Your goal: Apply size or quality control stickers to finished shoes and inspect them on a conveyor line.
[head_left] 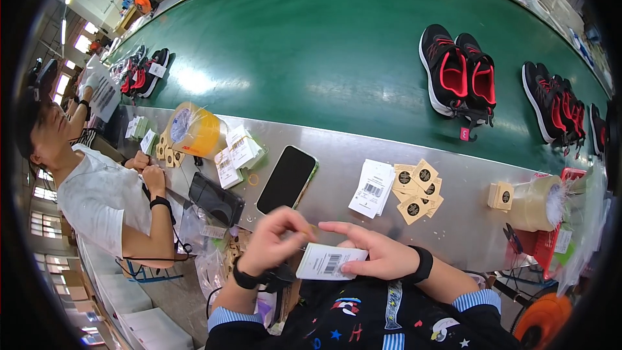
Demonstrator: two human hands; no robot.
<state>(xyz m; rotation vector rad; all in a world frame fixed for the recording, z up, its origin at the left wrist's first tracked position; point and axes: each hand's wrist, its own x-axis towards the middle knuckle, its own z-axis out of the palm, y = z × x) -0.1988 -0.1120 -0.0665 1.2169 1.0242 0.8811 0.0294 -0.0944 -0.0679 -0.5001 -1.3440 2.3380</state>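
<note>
The right hand [387, 256] clamps its fingers on a white rectangular card stack [321, 263]; beside it, the left hand [275, 240] pinches fingers together.

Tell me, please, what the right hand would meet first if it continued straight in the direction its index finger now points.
Most likely the left hand: the right hand, holding white cards, points toward it, though depth is hard to judge from one view.
</note>
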